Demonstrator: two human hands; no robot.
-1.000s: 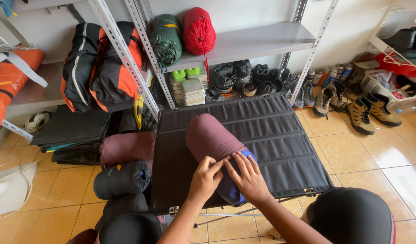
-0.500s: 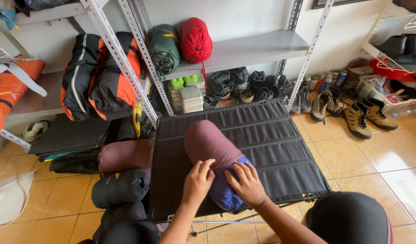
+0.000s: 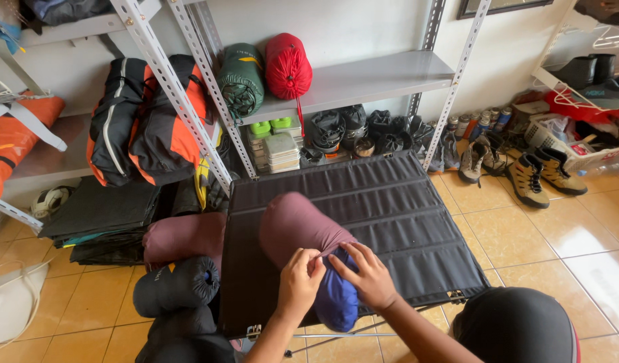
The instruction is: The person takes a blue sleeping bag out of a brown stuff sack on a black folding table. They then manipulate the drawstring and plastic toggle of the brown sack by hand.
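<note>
Gear storeroom, metal shelving (image 3: pixel 363 74), hiking boots (image 3: pixel 524 176)

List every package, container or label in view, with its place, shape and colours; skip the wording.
Stacked food containers: bottom shelf, rectangular, grey with green-lidded ones on top.
Canisters: floor by the right upright, small cylinders, mixed colours.
White basket: far right, behind the boots.
Yellow label: small patch on the green roll, middle shelf.

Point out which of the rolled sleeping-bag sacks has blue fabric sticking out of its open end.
The maroon sack lying on the black folding table; both hands grip its mouth.
</note>
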